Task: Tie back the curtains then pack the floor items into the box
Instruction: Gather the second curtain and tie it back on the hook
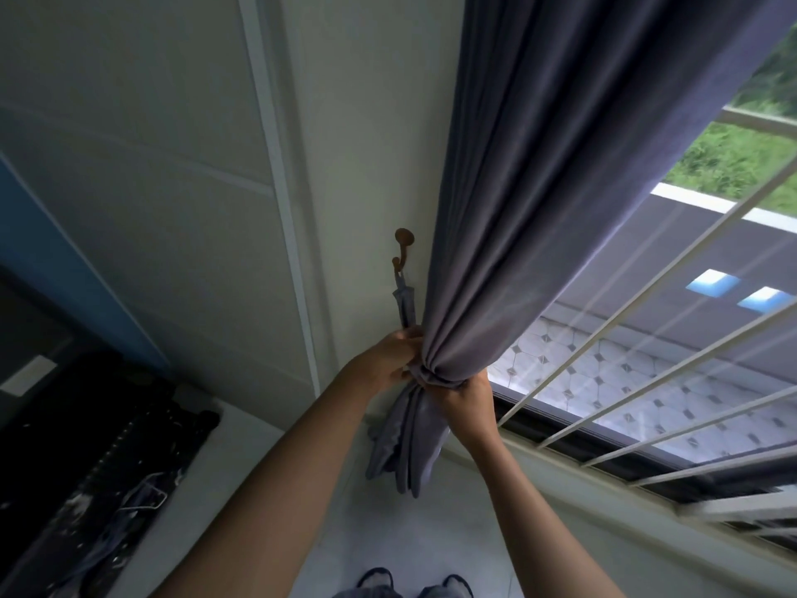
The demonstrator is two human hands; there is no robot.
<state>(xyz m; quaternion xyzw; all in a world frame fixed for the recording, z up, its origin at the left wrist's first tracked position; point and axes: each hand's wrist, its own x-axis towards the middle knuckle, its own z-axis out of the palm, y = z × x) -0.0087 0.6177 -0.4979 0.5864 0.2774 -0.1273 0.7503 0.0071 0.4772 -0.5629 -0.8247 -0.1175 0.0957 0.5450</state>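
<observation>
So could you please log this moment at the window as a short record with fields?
curtain: grey-purple fabric curtain, gathered into a bunch at the hands
left hand: left hand grips the bunch from the wall side
right hand: right hand grips the bunch from the window side
hook: brown metal wall hook, beside the curtain
tieback: grey fabric tieback strap hangs from the hook
window: white barred window, uncovered

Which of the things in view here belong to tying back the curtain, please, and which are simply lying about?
In the job: grey curtain, tie-back strap, wall hook, left hand, right hand.
Lying about: black clutter on the floor, window bars.
</observation>
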